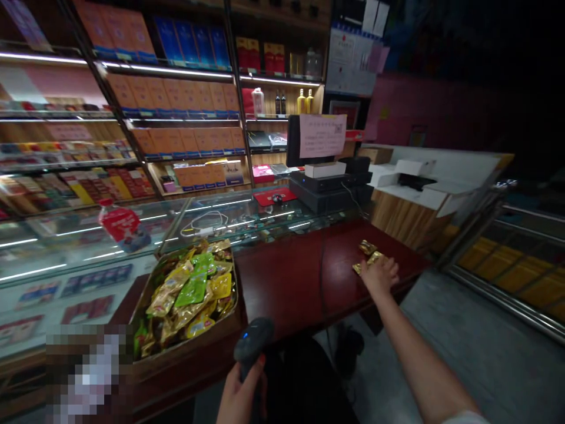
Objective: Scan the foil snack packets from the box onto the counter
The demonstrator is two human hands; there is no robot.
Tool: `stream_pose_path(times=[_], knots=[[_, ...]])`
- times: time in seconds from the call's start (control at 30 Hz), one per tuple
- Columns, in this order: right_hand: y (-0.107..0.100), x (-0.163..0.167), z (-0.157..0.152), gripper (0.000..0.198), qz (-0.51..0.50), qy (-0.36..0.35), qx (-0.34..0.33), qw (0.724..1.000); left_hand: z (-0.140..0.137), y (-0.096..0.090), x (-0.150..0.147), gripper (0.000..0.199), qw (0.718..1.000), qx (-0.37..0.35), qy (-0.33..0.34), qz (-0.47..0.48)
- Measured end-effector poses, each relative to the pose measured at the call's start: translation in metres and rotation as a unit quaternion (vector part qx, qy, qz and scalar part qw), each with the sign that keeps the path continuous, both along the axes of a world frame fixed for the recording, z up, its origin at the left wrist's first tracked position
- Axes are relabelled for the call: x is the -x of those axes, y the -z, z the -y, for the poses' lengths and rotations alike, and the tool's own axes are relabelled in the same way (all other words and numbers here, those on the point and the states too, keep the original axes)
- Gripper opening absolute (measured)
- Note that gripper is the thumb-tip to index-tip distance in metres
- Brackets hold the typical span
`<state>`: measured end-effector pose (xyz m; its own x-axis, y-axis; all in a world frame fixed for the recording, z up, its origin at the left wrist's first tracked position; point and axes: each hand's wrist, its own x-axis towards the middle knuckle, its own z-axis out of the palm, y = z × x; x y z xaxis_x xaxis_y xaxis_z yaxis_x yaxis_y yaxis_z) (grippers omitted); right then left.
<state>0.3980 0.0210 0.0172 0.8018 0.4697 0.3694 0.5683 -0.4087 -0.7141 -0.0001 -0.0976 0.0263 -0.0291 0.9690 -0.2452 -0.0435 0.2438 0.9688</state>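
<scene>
My left hand (pixel 242 387) is wrapped round the handle of a dark grey barcode scanner (pixel 255 337), whose small blue light glows on top. Over the far right part of the dark red table (pixel 282 277), my right hand (pixel 379 275) reaches out with fingers apart. Several small gold snack packets (pixel 367 247) lie beside and partly under it; whether it touches them I cannot tell. Left of the scanner, a cardboard box (pixel 185 351) is heaped with gold, yellow and green snack packets (pixel 194 282).
Behind the table runs a glass display counter (pixel 176 206) with a white cable (pixel 205 222) and a red-capped package (pixel 119 224) on it. A monitor (pixel 293 141) and black cash drawer (pixel 329 191) stand at the back. Metal railing (pixel 507 282) lies to the right. A dark cord (pixel 322 271) crosses the table.
</scene>
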Motion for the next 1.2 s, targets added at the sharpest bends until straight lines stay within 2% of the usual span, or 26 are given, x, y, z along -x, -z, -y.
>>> stream_pose_path(times=[0.07, 0.17, 0.3, 0.43, 0.57, 0.67, 0.77, 0.83, 0.93, 1.2], knots=[[0.008, -0.017, 0.003, 0.069, -0.001, 0.023, 0.036, 0.999, -0.001, -0.002, -0.009, 0.062, 1.0, -0.007, 0.002, -0.004], [0.02, -0.015, 0.006, 0.068, 0.024, -0.016, 0.057, 0.998, -0.002, 0.002, -0.017, 0.062, 1.0, -0.001, 0.022, -0.013], [0.027, 0.002, 0.008, 0.05, 0.021, -0.087, 0.033, 0.995, -0.003, 0.008, -0.016, 0.06, 0.998, 0.0, 0.059, -0.031], [0.022, 0.028, 0.002, 0.06, -0.06, -0.165, -0.021, 0.984, -0.004, 0.004, -0.012, 0.059, 0.998, 0.003, 0.053, -0.029], [0.022, 0.09, -0.002, 0.084, -0.134, -0.282, -0.089, 0.946, -0.006, -0.013, -0.011, 0.057, 0.997, -0.002, 0.054, -0.046], [0.031, 0.143, -0.002, 0.077, -0.189, -0.388, -0.105, 0.896, -0.006, -0.029, -0.01, 0.052, 0.995, -0.009, 0.067, -0.068], [0.044, 0.178, -0.001, 0.063, -0.216, -0.474, -0.121, 0.845, -0.006, -0.04, -0.007, 0.051, 0.993, -0.006, 0.075, -0.086], [0.051, 0.188, -0.001, 0.067, -0.22, -0.508, -0.133, 0.822, -0.005, -0.042, -0.004, 0.052, 0.993, 0.001, 0.078, -0.092], [0.057, 0.189, -0.001, 0.083, -0.219, -0.533, -0.14, 0.805, -0.006, -0.038, 0.0, 0.052, 0.991, 0.006, 0.086, -0.101], [0.07, 0.184, -0.007, 0.093, -0.192, -0.552, -0.115, 0.803, -0.016, -0.032, -0.006, 0.046, 0.979, 0.002, 0.132, -0.154]])
